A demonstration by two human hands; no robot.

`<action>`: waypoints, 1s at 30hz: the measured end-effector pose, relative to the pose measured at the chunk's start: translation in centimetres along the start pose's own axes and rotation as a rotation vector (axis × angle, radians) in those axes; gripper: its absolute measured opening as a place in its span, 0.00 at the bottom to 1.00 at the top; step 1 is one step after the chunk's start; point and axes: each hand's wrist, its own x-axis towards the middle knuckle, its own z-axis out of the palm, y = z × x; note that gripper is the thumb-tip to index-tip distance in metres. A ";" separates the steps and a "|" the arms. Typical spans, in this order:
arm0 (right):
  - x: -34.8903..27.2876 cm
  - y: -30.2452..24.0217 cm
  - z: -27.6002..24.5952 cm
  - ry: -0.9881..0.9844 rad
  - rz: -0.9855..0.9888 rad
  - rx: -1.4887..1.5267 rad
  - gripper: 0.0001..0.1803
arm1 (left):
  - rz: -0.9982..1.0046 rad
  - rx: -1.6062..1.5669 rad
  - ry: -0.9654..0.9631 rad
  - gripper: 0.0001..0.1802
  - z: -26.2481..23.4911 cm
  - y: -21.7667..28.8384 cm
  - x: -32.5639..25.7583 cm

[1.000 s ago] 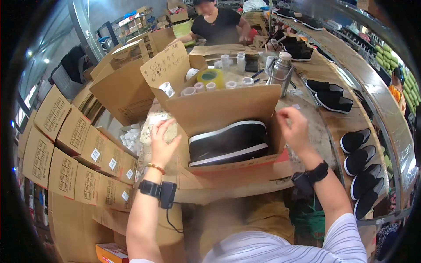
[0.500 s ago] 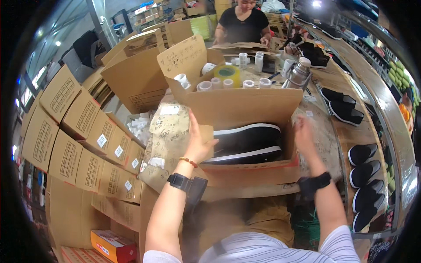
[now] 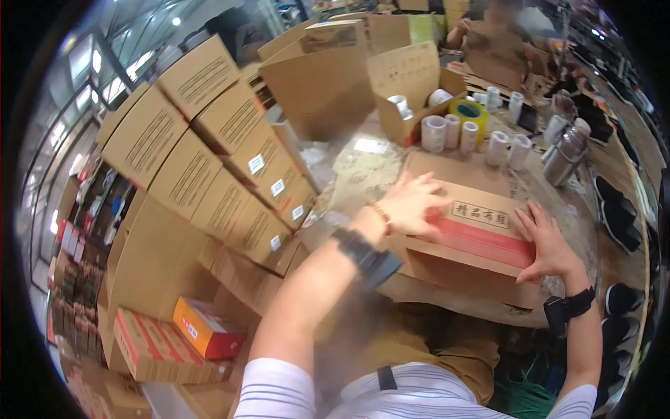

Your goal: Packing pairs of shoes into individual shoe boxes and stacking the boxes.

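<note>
The box (image 3: 481,234) lies between left hand (image 3: 415,207) and right hand (image 3: 551,244) — both spread at its ends.

The left hand (image 3: 415,206) and the right hand (image 3: 548,241) are bare. On the left wrist is a thin bracelet (image 3: 382,215) of yellowish colour, and behind it a black band (image 3: 352,248) with a boxy black unit (image 3: 380,269). The right wrist has a similar black strap (image 3: 578,303). At the lower edge of the frame, the shirt (image 3: 433,394) is white with thin dark stripes, also on the sleeves (image 3: 276,387). A short black strip (image 3: 386,378) lies on it. Above it appears mustard-brown cloth (image 3: 408,349).
</note>
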 end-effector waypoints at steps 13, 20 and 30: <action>1.5 2.2 5.9 0.336 -0.159 -0.036 0.50 | -0.146 0.114 0.135 0.50 3.8 2.7 0.2; -4.7 5.1 14.2 0.435 0.222 1.601 0.37 | -0.311 -0.542 0.938 0.46 8.2 2.4 -2.4; -8.4 4.2 11.5 0.044 0.333 1.290 0.36 | -0.042 -1.549 0.525 0.60 10.4 4.0 -10.2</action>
